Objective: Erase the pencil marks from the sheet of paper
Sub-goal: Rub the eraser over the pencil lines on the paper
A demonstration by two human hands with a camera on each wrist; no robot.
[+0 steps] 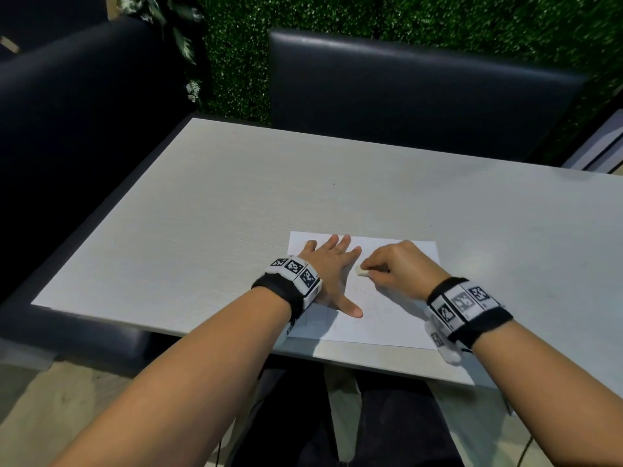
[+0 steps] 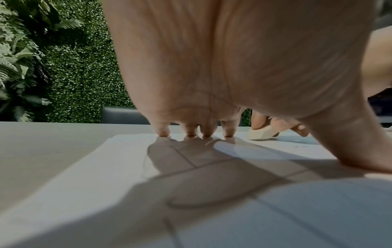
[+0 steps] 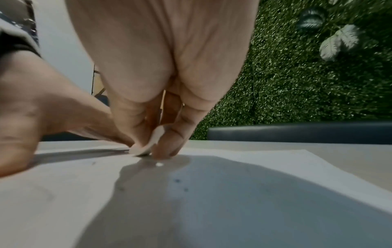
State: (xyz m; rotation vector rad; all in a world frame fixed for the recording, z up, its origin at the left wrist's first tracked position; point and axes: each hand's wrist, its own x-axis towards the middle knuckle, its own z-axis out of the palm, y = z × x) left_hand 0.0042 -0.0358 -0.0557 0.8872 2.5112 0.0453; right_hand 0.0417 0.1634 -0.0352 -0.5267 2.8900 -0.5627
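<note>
A: What is sitting on the counter [image 1: 202, 203]?

B: A sheet of paper [image 1: 387, 318] is lying flat toward the 6 o'clock edge, with faint pencil marks [image 2: 184, 159] showing under the left palm.

A: And the hands?

B: The left hand [image 1: 328, 267] is resting on the paper's 9 o'clock half, its grip fully spread, fingertips [image 2: 163, 132] and thumb pressing down, holding nothing. At 3 o'clock of it, the right hand [image 1: 404, 267] is curling its grip tightly round a small white eraser [image 1: 361, 271], which is touching the paper near the middle.
</note>
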